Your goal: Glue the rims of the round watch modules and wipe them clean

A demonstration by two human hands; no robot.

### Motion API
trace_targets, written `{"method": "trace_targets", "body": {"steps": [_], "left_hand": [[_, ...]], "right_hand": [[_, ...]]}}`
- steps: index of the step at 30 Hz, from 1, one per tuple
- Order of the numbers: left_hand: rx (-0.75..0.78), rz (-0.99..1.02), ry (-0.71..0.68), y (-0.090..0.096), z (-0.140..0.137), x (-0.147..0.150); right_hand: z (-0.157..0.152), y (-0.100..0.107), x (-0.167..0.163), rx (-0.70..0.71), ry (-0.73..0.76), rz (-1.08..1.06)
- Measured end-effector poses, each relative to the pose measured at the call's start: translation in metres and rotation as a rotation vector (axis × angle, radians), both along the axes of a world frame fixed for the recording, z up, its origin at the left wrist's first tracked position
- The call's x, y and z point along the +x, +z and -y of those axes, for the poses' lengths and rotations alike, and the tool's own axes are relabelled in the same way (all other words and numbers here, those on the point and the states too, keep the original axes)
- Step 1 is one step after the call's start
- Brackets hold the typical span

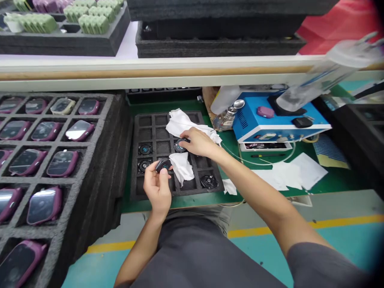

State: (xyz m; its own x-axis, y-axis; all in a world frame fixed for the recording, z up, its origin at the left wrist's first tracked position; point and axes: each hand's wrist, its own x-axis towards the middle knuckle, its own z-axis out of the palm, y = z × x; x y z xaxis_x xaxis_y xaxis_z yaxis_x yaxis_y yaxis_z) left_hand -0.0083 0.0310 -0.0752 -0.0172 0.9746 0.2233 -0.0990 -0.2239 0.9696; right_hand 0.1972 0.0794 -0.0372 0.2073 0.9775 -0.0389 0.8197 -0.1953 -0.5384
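Between the thumb and fingers of my left hand (158, 186) is a black round watch case (163, 164), held above the near part of a grey foam tray (160, 134). My right hand (196, 142) reaches over the tray, its fingertips closed on another round watch case (181, 145) with a blue mark on its face. A white cloth (181, 166) lies between the two hands, and a second white cloth (183, 122) is partly under my right hand. More round watch cases sit in the tray's pockets, one at the left (145, 149) and one at the near right (209, 181).
At left, stacked foam trays (103, 160) hold several purple-framed watches (62, 163). A blue machine box (279, 116) carries a clear cylinder (300, 94). Metal-topped bottles (228, 116) and white paper sheets (309, 171) are on the green bench. A shelf edge (180, 74) crosses above.
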Motion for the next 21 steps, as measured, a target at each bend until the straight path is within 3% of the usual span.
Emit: {"method": "trace_targets", "body": {"steps": [4,7,9,13,17,21], "left_hand": [[0.067,-0.078,0.035,-0.008,0.000,-0.004],[0.107,-0.179,0.062,-0.021,0.004,-0.006],[0.144,-0.250,0.076,-0.025,0.007,-0.007],[0.222,-0.336,0.077,-0.022,0.010,-0.006],[0.284,-0.383,0.055,-0.022,0.010,-0.006],[0.365,-0.512,0.096,-0.028,0.010,-0.008]], "right_hand": [[0.042,0.001,-0.028,0.151,0.057,0.018],[0.070,-0.013,-0.049,0.122,0.196,-0.025],[0.080,-0.022,-0.055,0.140,0.170,-0.135],[0.088,-0.017,-0.054,0.237,-0.073,-0.458],[0.090,-0.003,-0.069,0.266,-0.101,-0.733],[0.077,-0.014,-0.095,0.389,-0.049,-0.574]]}}
